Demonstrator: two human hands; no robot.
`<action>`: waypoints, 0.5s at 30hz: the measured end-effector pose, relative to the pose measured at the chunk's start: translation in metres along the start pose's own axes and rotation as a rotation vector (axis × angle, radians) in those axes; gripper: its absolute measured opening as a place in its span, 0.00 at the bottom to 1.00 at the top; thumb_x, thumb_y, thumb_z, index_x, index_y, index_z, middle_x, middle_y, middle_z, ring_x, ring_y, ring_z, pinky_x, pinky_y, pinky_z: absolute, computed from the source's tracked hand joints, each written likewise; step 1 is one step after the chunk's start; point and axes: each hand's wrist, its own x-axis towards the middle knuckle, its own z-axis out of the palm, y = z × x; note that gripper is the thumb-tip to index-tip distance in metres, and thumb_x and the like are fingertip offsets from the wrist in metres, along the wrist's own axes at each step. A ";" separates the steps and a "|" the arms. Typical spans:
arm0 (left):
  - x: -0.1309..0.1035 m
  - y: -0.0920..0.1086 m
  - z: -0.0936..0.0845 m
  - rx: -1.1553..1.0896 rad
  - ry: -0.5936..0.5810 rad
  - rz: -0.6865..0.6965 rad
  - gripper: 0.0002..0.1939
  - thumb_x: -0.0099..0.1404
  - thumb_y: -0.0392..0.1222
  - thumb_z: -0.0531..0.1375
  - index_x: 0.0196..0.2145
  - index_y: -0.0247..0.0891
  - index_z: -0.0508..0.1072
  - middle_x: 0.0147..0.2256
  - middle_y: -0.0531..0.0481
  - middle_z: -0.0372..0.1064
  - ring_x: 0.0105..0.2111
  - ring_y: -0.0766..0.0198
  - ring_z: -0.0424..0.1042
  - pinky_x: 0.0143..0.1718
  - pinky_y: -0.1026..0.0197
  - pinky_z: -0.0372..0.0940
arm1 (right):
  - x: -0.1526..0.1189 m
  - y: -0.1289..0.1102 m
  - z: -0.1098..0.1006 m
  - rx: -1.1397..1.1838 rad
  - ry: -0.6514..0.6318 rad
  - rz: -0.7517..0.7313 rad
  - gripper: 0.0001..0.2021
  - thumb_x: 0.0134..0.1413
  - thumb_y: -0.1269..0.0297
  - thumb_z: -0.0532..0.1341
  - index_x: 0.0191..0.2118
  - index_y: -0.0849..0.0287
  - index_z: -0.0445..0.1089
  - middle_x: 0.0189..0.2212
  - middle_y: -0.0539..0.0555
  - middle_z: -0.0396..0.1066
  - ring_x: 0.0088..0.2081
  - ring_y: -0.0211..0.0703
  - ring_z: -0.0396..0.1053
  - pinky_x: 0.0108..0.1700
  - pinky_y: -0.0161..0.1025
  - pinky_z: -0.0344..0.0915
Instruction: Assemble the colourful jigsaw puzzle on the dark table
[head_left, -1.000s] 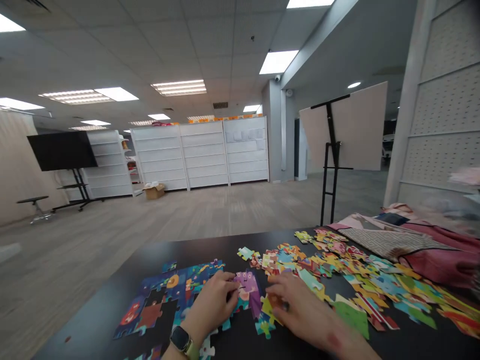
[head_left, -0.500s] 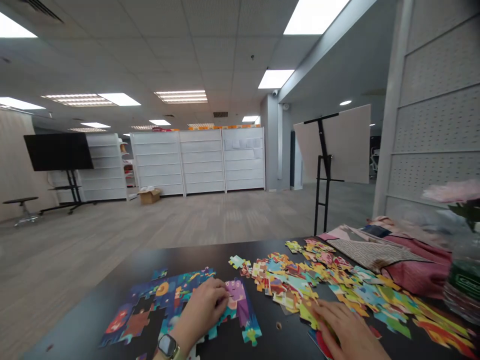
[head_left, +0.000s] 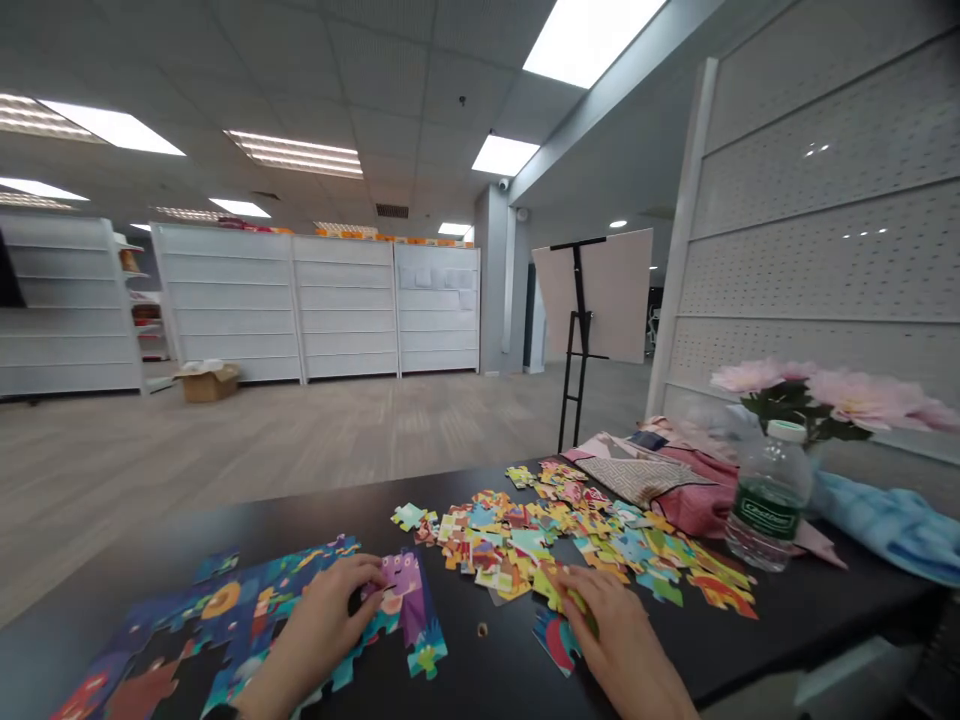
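Observation:
On the black table, a partly joined jigsaw puzzle point(head_left: 281, 575) in dark blue and purple lies at the left, with gaps in it. My left hand point(head_left: 337, 610) rests over its right part. Its fingers are bent and the thumb stands a little apart, beside a purple monster section point(head_left: 409, 590); I see nothing between them. My right hand point(head_left: 611, 625) is at the near edge of a heap of loose puzzle pieces point(head_left: 525, 540). Its fingers curl round a yellow-green puzzle piece point(head_left: 582, 606), mostly hidden. Close under that hand lies a blue and red piece point(head_left: 553, 640).
A clear bottle with a green label point(head_left: 766, 505) stands at the right, before pink flowers point(head_left: 847, 395). Pink and grey cloth point(head_left: 667, 480) lies behind the heap, and a light blue cloth point(head_left: 885, 520) at the far right. An easel board point(head_left: 600, 300) stands beyond the table.
My view has swung to the right, bringing the whole bottle, the flowers and the blue cloth into sight. Both hands stay at about the same places over the puzzle and the heap.

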 end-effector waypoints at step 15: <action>0.003 0.014 -0.002 -0.032 0.040 -0.048 0.08 0.61 0.36 0.57 0.35 0.42 0.77 0.46 0.47 0.74 0.49 0.52 0.71 0.53 0.53 0.62 | 0.013 0.058 0.030 -0.113 0.439 -0.033 0.25 0.62 0.44 0.50 0.42 0.57 0.76 0.42 0.60 0.78 0.46 0.58 0.73 0.52 0.56 0.65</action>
